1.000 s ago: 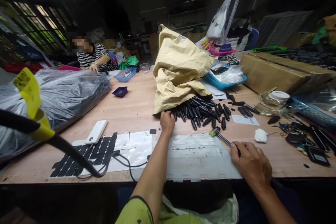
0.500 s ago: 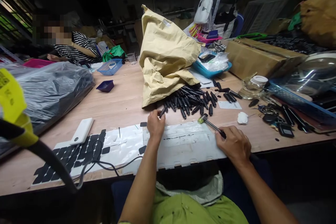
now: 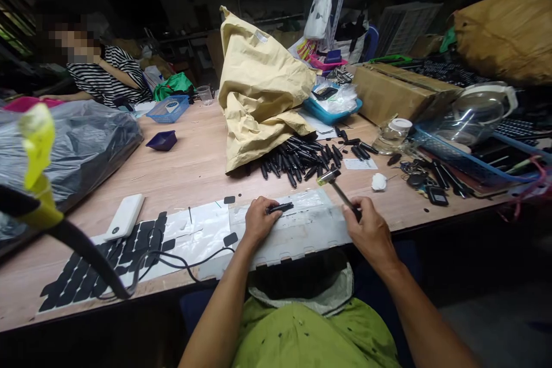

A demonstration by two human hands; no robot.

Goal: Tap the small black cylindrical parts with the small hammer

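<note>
Blue basket (image 3: 166,115) holds a white item. Left hand (image 3: 261,219): thumb and fingertips pinch a black piece (image 3: 285,207) over the mat (image 3: 310,231); long axis runs left-right, free end points right. Bag (image 3: 261,80) lies behind, heap (image 3: 293,160) at its mouth. Teal tray (image 3: 328,118) holds clear plastic. Hammer (image 3: 344,197) slants, head away and left; right hand (image 3: 370,233) curls fingers round its handle. Jar (image 3: 390,141) wears a white lid

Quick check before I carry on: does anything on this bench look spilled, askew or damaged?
The crumpled paper bag has black pieces heaped loosely at its lower edge, some scattered beyond, so they look spilled, though perhaps tipped out deliberately. The pale sheet under the left hand is streaked dark, perhaps from wear or dirt.
</note>
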